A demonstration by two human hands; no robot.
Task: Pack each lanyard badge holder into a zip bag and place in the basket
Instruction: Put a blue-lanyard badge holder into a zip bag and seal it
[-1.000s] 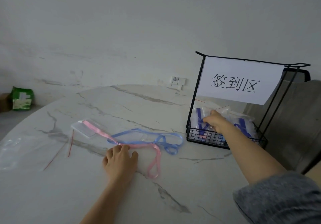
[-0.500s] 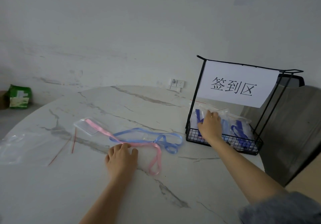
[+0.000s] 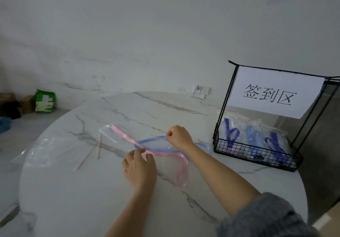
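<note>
Right hand (image 3: 180,138) fingers curl and pinch the blue lanyard (image 3: 152,139). Left hand (image 3: 140,167) fingers pinch the pink lanyard (image 3: 125,136) where the two cross on the bench (image 3: 92,190). On the right, the wire basket (image 3: 257,156) holds packed zip bags (image 3: 244,126) with blue lanyards inside. Empty zip bags (image 3: 51,150) lie at the left.

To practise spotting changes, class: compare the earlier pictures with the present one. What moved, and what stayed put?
The right hand left the black wire basket, moved left and now pinches the light blue ribbon lanyard. The left hand, which earlier rested on the pink ribbon lanyard, now pinches it. The bagged lanyards in the basket and the clear zip bags stayed put.
</note>
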